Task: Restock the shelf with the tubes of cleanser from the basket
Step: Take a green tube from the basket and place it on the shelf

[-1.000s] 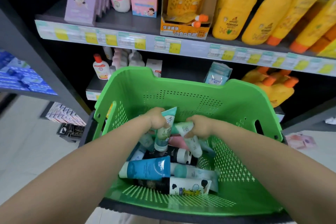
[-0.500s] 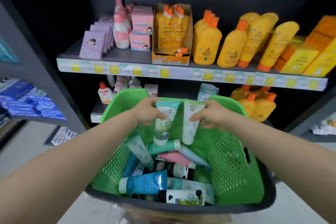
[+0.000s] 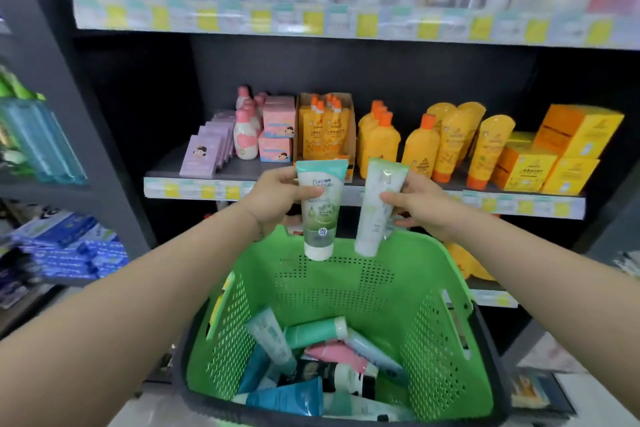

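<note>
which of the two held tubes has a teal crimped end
The Pure Fountain tube in the left hand; the pale tube in the right hand has a whitish-green end.

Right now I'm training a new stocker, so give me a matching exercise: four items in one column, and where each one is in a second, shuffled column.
Things:
1. teal-topped tube
2. pale green tube
3. pink tube
4. yellow bottles

Places:
A. lying in the green basket
B. standing on the middle shelf
C. held in the left hand
D. held in the right hand

Pairs: 1-C, 2-D, 3-A, 4-B.
</note>
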`<action>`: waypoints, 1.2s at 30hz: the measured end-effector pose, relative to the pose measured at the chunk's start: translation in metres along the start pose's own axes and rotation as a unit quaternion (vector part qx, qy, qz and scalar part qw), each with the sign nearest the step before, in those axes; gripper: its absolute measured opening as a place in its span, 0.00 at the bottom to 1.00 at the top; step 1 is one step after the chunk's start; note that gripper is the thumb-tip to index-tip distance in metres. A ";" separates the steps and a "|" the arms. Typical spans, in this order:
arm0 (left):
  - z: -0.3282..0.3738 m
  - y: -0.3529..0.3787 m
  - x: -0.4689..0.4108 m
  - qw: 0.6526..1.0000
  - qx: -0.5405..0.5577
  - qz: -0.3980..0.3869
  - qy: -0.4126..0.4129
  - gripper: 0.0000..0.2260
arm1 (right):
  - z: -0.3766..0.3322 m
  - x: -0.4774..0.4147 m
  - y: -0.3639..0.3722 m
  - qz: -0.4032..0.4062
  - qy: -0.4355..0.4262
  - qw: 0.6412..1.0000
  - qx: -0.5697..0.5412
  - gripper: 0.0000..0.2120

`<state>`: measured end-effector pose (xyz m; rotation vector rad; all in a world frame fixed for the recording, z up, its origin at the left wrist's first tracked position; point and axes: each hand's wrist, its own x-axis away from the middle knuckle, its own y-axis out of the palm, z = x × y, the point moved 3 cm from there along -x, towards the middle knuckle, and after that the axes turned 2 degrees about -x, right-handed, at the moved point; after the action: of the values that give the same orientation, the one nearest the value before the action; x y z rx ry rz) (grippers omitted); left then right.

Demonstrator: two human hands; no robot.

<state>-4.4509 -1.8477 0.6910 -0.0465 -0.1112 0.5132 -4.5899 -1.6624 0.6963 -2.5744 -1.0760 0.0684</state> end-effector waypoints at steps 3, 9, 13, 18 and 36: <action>0.024 0.000 0.001 1.000 0.008 0.010 0.024 0.14 | -0.026 0.003 -0.006 0.013 -0.032 0.999 -0.003 0.16; 0.063 0.001 0.002 0.997 0.024 0.031 0.066 0.13 | -0.069 0.004 -0.017 0.054 -0.080 0.995 0.009 0.15; 0.087 0.000 -0.001 0.994 0.045 0.049 0.082 0.14 | -0.092 0.007 -0.026 0.077 -0.113 0.990 0.023 0.13; 0.116 -0.003 -0.002 0.990 0.005 0.061 0.126 0.13 | -0.120 0.011 -0.036 0.099 -0.119 0.988 0.018 0.09; 0.185 0.000 -0.003 0.980 0.078 0.057 0.175 0.14 | -0.187 0.008 -0.061 0.118 -0.174 0.977 -0.041 0.12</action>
<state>-4.4753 -1.8462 0.8742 0.0107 0.2775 0.6191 -4.5928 -1.6728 0.8930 -2.8226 -0.8919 0.5627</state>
